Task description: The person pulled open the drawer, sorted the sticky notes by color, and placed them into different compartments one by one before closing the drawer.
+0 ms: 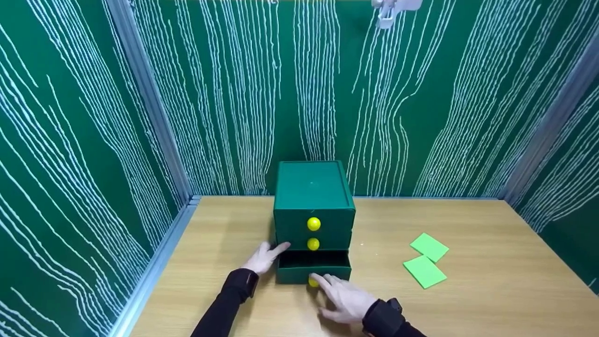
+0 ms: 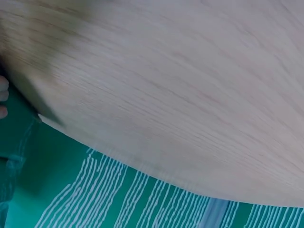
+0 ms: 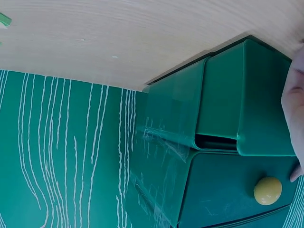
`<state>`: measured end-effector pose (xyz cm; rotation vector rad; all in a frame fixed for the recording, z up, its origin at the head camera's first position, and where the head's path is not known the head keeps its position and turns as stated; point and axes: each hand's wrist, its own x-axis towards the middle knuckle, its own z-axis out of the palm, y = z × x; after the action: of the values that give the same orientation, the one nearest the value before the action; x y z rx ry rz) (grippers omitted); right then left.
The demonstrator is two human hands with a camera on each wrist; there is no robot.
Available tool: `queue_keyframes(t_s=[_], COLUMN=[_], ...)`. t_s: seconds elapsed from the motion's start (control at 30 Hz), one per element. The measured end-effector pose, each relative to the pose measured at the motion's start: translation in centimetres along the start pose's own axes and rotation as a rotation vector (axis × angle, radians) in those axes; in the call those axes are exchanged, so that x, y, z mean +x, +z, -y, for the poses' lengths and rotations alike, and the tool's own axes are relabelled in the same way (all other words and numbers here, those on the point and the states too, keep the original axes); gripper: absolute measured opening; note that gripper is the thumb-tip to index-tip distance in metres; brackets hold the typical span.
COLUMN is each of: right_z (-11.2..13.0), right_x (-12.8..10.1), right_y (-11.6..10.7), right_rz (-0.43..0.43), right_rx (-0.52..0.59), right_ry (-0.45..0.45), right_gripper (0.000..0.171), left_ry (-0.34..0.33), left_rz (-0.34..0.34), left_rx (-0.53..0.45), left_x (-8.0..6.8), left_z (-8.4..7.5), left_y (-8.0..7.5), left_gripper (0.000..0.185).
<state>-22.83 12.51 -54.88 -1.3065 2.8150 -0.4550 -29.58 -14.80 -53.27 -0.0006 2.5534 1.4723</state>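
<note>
A green drawer unit [image 1: 306,185] with yellow knobs stands on the table, its bottom drawer [image 1: 295,275] pulled partway out. In the head view, my right hand [image 1: 346,299] is at that drawer's front. Its index fingertip overlaps the bottom yellow knob [image 1: 313,282], other fingers reach the drawer's front edge, and the thumb lies apart, lower down. My left hand [image 1: 261,260] rests against the unit's left side, one digit reaching onto the front edge. The right wrist view shows the drawer [image 3: 266,99] sticking out of the unit, with the right hand [image 3: 295,104] beside its front.
Two bright green paper pieces [image 1: 426,271] lie overlapping on the wooden table [image 1: 224,220], right of the unit. Green walls [image 1: 318,70] with white wavy lines and metal posts [image 1: 154,93] enclose the table. A white fixture [image 1: 388,11] hangs at the top.
</note>
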Motion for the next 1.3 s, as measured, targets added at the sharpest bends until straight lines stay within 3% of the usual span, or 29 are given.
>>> queue_keyframes(t_s=[0.37,0.5,0.6,0.7,0.87,0.97,1.13,1.23,1.3], right_z=[1.1,1.8,2.2,2.7,3.8,4.1,3.4,1.3,-1.0], right_x=[-1.2,-1.7,-2.0,-2.3,-2.6,-3.0,-4.6,-6.3,-7.6], right_y=[0.1,0.2,0.2,0.1,-0.1,-0.3,-0.6,-0.4,-0.2], right_rz=[0.032,0.026,0.052,0.130,0.237,0.239,0.088,-0.111,-0.270], right_rx=[0.032,0.003,-0.002,0.031,0.056,0.036,0.077,0.057,-0.051], right_ry=[-0.002,-0.017,-0.013,0.033,0.123,0.124,0.057,-0.048,-0.113], right_gripper=[0.069,0.065,0.064,0.064,0.061,0.058,0.041,0.017,0.011], left_ry=[-0.021,0.040,0.077,0.065,0.022,0.022,0.026,0.004,-0.013], left_rz=[0.005,0.039,0.057,0.048,0.026,0.012,0.021,0.014,0.009], left_rx=[0.016,0.025,0.018,0.013,-0.002,0.000,0.001,-0.015,-0.024], left_x=[0.0,0.7,0.9,0.7,0.3,0.4,0.5,0.3,0.2], left_z=[0.1,0.3,0.4,0.4,0.4,0.4,0.5,0.7,0.8], left_y=[-0.2,-0.3,-0.4,-0.4,-0.2,0.0,0.2,0.1,0.0], left_gripper=[0.113,0.074,0.063,0.069,0.108,0.105,0.102,0.111,0.115])
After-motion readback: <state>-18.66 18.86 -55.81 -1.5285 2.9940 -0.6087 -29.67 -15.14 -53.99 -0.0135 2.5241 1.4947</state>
